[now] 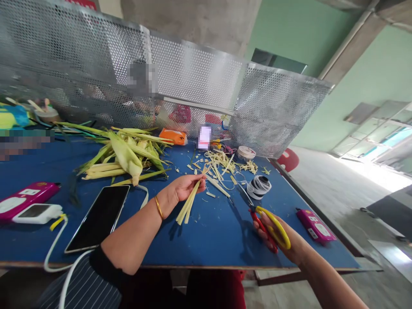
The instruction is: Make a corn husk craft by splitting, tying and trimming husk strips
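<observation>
My left hand is closed around a small bundle of pale husk strips, whose ends fan out toward me above the blue table. In my right hand is a pair of scissors with one yellow and one red handle. The scissor blades are parted and point up and away from me, apart from the strips. Just beyond the blades stands a spool of black and white thread. Cut husk scraps lie scattered past my left hand.
A heap of corn husks lies at the back left. Nearer are a dark phone, a white power bank with a cable and a magenta packet. Another magenta packet sits right. Perforated metal panels border the back.
</observation>
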Demonstrator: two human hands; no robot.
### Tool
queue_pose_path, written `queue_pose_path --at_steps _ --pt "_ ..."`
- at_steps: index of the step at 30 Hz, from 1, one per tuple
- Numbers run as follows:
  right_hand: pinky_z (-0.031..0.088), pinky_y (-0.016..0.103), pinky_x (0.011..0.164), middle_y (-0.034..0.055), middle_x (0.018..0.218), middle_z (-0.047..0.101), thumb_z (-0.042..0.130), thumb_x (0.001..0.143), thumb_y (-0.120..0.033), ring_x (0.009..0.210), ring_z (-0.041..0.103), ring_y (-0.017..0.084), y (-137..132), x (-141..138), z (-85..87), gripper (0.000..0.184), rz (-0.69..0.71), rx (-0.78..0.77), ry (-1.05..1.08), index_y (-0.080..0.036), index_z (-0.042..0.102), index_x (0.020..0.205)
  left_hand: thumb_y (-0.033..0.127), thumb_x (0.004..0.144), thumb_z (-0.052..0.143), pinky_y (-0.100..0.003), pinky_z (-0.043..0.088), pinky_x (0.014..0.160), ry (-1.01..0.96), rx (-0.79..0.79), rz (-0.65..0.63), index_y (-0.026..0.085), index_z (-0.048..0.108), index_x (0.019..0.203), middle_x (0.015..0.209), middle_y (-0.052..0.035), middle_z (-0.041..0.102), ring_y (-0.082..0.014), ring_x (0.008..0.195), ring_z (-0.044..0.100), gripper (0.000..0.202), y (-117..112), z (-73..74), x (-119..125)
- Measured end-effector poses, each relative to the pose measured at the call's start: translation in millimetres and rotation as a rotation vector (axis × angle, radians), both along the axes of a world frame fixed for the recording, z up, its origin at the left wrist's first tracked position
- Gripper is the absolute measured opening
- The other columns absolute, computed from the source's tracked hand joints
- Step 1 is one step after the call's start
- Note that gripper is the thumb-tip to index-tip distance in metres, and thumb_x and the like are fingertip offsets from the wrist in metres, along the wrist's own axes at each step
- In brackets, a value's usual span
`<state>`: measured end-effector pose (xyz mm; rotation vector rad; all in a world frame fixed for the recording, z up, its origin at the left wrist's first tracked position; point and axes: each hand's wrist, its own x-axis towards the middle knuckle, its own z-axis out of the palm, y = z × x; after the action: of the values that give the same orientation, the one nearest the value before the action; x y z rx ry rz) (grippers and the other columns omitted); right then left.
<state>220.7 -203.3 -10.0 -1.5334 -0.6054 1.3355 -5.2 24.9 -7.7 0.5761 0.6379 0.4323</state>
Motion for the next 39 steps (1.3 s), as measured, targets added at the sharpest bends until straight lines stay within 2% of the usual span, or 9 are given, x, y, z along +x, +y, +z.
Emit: queue_pose_path --at_steps 7,11,18,22,26,29,32,35,39 --pt "0.035 0.015 0.031 -0.0042 0.060 0.056 0.071 0.075 -0.057 0.040 0.043 0.006 26.0 -8.6 3.5 0.044 0.097 0.043 0.028 -0.022 0.056 0.098 0.011 0.093 0.050 -0.021 0.058 0.057 0.019 0.000 0.009 0.008 0.060 0.076 0.057 -0.0029 0.062 -0.0094 0.048 0.062 0.020 -1.7 2.7 0.4" --pt "0.033 0.015 0.030 -0.0054 0.060 0.055 0.070 0.073 -0.058 0.037 0.040 0.005 42.8 -15.1 -3.6 0.045 0.044 0.086 0.012 -0.022 0.056 0.096 0.010 0.093 0.049 -0.021 0.057 0.055 0.033 -0.003 0.007 0.008 0.059 0.074 0.056 -0.0030 0.061 -0.0094 0.046 0.061 0.022 -1.9 2.3 0.6" --pt "0.024 0.018 0.031 -0.0081 0.053 0.048 0.070 0.067 -0.064 0.032 0.034 0.005 59.1 -13.8 -11.4 0.050 -0.024 0.086 -0.279 -0.021 0.054 0.087 0.010 0.091 0.053 -0.021 0.058 0.059 0.008 0.025 0.023 0.009 0.061 0.076 0.057 -0.0016 0.061 -0.0087 0.049 0.061 0.018 -0.5 0.6 -0.7" --pt "0.035 0.024 0.044 -0.0047 0.056 0.055 0.065 0.072 -0.056 0.044 0.050 0.013 59.2 -4.0 -21.9 0.045 0.009 0.048 -0.713 -0.020 0.059 0.099 0.007 0.090 0.053 -0.021 0.057 0.058 0.004 0.057 0.061 0.008 0.061 0.075 0.058 -0.0024 0.061 -0.0090 0.049 0.060 0.017 0.9 5.3 -4.1" --pt "0.040 0.029 0.060 0.0048 0.079 0.070 0.053 0.084 -0.042 0.071 0.066 0.023 62.4 -2.6 -29.1 0.039 0.098 -0.106 -1.285 -0.020 0.058 0.117 0.008 0.091 0.052 -0.020 0.055 0.056 0.016 0.101 0.113 0.009 0.061 0.073 0.057 -0.0019 0.060 -0.0087 0.049 0.059 0.019 3.6 13.4 -10.1" --pt "0.040 0.030 0.061 0.0109 0.093 0.072 0.049 0.089 -0.037 0.082 0.069 0.028 70.1 -10.2 -24.4 0.041 0.191 -0.238 -1.513 -0.018 0.052 0.126 0.009 0.091 0.051 -0.020 0.055 0.056 0.027 0.133 0.147 0.009 0.061 0.074 0.058 -0.0016 0.060 -0.0084 0.049 0.059 0.020 3.9 19.8 -15.1" --pt "0.042 0.033 0.063 0.0187 0.100 0.070 0.052 0.090 -0.028 0.087 0.068 0.032 81.9 -22.0 -10.6 0.031 0.299 -0.292 -1.710 -0.012 0.060 0.115 0.010 0.090 0.053 -0.020 0.054 0.058 0.046 0.155 0.127 0.010 0.061 0.073 0.058 -0.0014 0.061 -0.0080 0.049 0.059 0.019 2.2 23.4 -18.7" --pt "0.045 0.038 0.074 0.0215 0.097 0.069 0.054 0.089 -0.020 0.096 0.065 0.034 99.5 -36.9 6.2 0.018 0.309 -0.056 -1.778 -0.012 0.069 0.093 0.014 0.089 0.057 -0.020 0.054 0.059 0.051 0.189 0.068 0.010 0.062 0.073 0.059 -0.0014 0.061 -0.0084 0.050 0.059 0.018 -0.2 21.9 -19.6" --pt "0.047 0.036 0.084 0.0094 0.104 0.072 0.058 0.088 -0.035 0.098 0.064 0.025 132.7 -57.3 11.5 0.022 0.261 0.515 -1.053 -0.023 0.071 0.100 0.018 0.087 0.060 -0.021 0.053 0.058 0.036 0.247 -0.001 0.009 0.064 0.074 0.059 -0.0015 0.059 -0.0087 0.050 0.057 0.016 -3.2 15.7 -17.7"
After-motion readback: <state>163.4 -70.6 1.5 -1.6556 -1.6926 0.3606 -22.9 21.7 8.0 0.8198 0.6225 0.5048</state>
